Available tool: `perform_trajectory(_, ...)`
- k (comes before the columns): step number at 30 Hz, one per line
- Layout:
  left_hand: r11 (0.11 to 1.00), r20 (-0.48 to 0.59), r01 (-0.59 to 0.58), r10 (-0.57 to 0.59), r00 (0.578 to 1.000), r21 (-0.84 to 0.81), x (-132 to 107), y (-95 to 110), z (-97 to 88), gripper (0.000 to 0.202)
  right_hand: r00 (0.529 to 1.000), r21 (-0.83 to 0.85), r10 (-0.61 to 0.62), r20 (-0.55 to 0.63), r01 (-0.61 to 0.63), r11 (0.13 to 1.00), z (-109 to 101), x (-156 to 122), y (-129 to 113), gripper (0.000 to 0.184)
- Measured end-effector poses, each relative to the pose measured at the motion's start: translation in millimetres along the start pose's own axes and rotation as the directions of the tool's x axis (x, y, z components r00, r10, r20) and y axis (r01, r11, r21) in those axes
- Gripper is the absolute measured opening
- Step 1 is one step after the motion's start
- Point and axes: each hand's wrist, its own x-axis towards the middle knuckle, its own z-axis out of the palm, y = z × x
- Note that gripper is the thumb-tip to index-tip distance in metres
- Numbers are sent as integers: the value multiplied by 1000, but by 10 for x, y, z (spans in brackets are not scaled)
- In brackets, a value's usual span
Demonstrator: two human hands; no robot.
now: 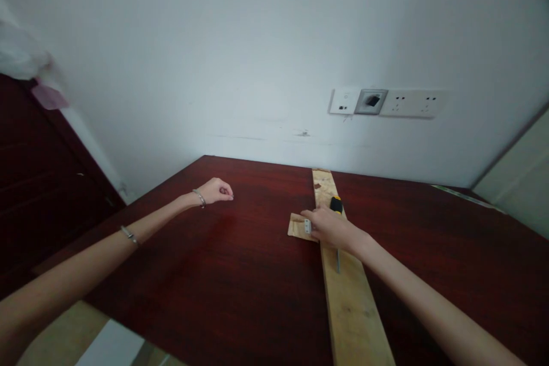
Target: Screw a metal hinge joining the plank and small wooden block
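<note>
My right hand is over a long wooden plank, its fingers closed around a small pale metal plate with holes, like a hinge. The plate touches or sits just above a short wooden piece at the plank's left edge. A screwdriver with a black and yellow handle lies on the plank, its shaft showing below my right hand and its middle hidden. Off to the left, above the tabletop, my left hand has its fingers curled into a pinch; whatever is between the fingertips is too small to name.
The dark red tabletop meets a white wall with a row of sockets. A thin flat strip lies near the back right corner. At the lower left stands a white box-like object. A dark red door is far left.
</note>
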Motion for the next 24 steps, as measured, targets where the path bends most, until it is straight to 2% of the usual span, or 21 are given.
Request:
perform_trajectory(5,983,-101,110,-96,990,145,-530,-430,-216,19,999,184,5,39,-12,983,50,-23,37,52)
perform_trajectory(8,968,-89,173,-159,983,181,-777,-617,-272,15,999,286,-23,23,15,958,111,-13,103,48)
perform_trajectory(10,958,-80,207,-195,978,200,-893,-722,-282,13,999,330,-31,32,19,944,145,2,136,52)
perform_trajectory(14,944,-81,241,-228,970,224,-1012,-870,-264,12,996,356,-63,57,39,934,161,28,151,58)
perform_trajectory(21,947,-81,258,-247,966,192,-1056,-916,-230,12,993,319,-55,103,20,947,136,91,189,37)
perform_trajectory(24,954,-93,250,-237,967,166,-1074,-934,-225,14,990,367,-114,81,77,927,147,123,245,44)
